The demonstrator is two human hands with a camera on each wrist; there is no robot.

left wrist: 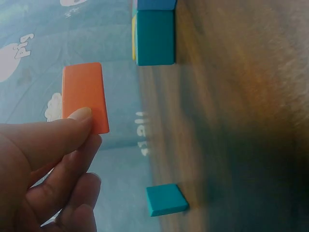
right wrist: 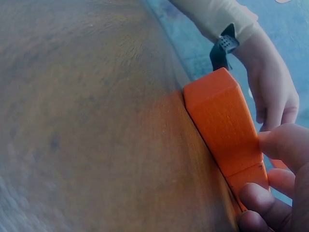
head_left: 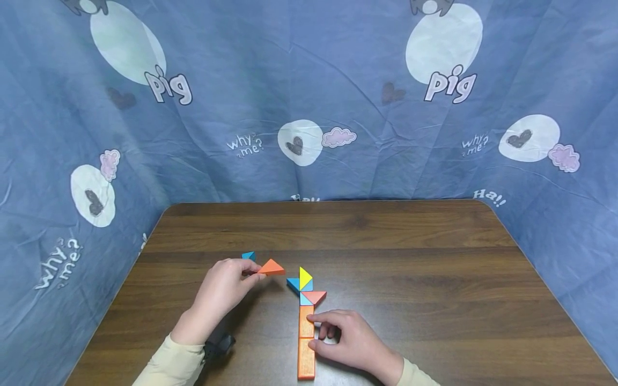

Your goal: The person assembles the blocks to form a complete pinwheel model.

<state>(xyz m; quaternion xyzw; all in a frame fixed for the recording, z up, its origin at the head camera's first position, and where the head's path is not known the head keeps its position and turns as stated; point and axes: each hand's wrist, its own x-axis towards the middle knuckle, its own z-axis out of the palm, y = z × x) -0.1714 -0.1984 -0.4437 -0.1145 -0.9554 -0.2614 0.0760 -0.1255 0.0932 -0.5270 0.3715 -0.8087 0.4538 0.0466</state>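
In the head view my left hand [head_left: 227, 287] pinches an orange triangular block [head_left: 272, 267] between thumb and fingers, above the table. The left wrist view shows that block's flat orange side [left wrist: 84, 89]. A small blue block [head_left: 248, 256] lies just beyond this hand. My right hand [head_left: 350, 335] touches two orange rectangular blocks [head_left: 306, 356] laid end to end, one fingertip on the farther block and the thumb on the nearer. Past their far end sit a pink-orange triangle [head_left: 315, 297], blue pieces [head_left: 292, 284] and a yellow triangle [head_left: 304, 279].
The brown wooden table [head_left: 425, 268] has rounded far corners. A blue printed cloth [head_left: 338, 177] hangs behind it and on both sides. A black strap [head_left: 219, 343] is on the left wrist.
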